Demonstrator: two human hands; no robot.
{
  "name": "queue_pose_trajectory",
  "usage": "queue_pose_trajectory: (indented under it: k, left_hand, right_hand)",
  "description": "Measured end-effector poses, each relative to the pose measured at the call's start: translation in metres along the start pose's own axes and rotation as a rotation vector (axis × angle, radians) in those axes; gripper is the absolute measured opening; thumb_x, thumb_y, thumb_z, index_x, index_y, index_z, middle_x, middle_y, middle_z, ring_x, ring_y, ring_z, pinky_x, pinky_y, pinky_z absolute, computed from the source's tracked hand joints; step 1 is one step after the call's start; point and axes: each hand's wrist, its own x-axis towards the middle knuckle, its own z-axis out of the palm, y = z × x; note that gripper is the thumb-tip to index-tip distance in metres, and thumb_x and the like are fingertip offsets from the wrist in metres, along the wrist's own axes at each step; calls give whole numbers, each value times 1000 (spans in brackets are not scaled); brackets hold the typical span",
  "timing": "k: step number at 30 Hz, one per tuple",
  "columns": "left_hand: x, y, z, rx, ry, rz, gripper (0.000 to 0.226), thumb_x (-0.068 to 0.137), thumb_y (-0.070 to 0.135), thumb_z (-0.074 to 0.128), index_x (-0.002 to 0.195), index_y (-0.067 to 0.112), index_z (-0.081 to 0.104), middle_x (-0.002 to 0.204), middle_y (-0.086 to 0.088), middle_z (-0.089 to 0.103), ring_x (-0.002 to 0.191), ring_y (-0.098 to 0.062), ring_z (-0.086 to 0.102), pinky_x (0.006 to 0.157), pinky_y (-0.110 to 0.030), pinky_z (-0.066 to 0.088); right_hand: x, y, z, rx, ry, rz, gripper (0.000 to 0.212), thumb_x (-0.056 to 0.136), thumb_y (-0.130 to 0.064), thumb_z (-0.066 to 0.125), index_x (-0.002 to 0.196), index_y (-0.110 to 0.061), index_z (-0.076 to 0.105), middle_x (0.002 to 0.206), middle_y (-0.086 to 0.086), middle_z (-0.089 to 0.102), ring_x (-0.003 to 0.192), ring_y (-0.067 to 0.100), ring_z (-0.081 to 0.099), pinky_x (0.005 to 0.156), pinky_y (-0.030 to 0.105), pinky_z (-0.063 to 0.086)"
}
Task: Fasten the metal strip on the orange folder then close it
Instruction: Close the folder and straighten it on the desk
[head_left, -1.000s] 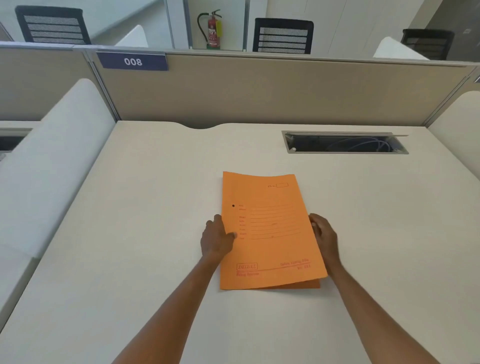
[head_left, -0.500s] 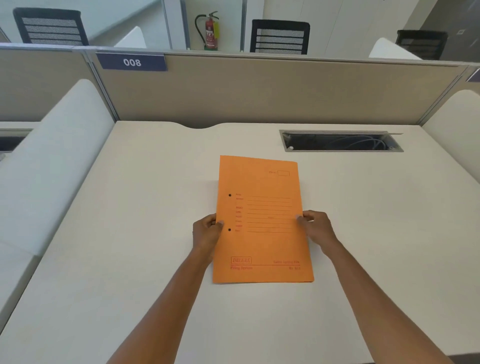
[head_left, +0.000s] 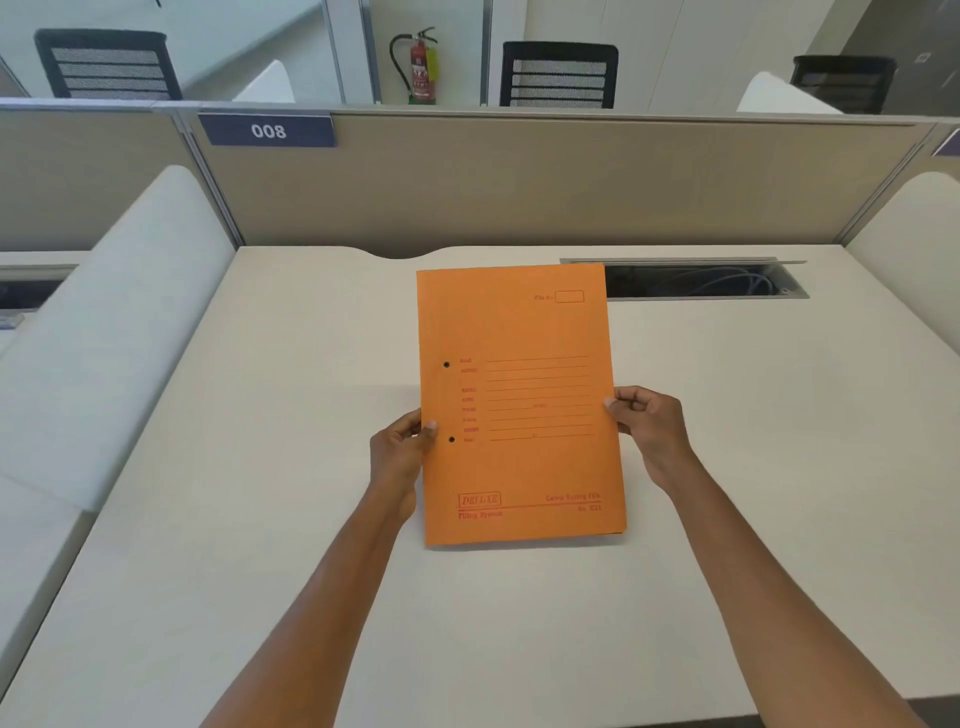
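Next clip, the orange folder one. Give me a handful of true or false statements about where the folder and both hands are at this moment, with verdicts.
1. The folder is closed, printed cover up. True.
2. The left hand grips the folder's punched-hole edge. True.
3. The right hand rests flat on the desk, clear of the folder. False: it pinches the folder's right edge.
4. The metal strip lies loose on the desk beside the folder. False: no strip shows anywhere; only two holes show in the cover.
5. The folder's far corner overlaps the cable slot in this view. True.
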Motion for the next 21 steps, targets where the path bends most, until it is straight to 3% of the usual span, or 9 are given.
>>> queue_pose_trajectory:
  k: [5, 17, 21]
  left_hand:
    - [1, 0, -3, -16, -1, -8, 22, 90, 10, 64, 111, 11, 70, 106, -11, 71, 91, -22, 70, 74, -32, 54]
    - [16, 0, -12, 71, 45, 9, 17, 91, 5, 61, 100, 14, 73, 98, -13, 72, 90, -28, 69, 80, -41, 57]
    - [32, 12, -17, 133, 77, 66, 17, 90, 7, 63, 95, 19, 75, 84, -5, 74, 79, -20, 72, 67, -32, 58]
  right_hand:
    - [0, -3, 3, -9, 11, -9, 12, 89, -8, 67, 100, -7, 72, 90, 5, 76, 77, 15, 72, 67, 24, 58]
    - [9, 0, 16, -21, -29, 26, 10, 88, -6, 67, 96, -5, 74, 89, 11, 77, 77, 21, 72, 70, 33, 58]
    - [25, -9, 35, -39, -33, 36, 11, 90, -6, 65, 93, -5, 75, 88, 12, 77, 77, 23, 71, 68, 32, 58]
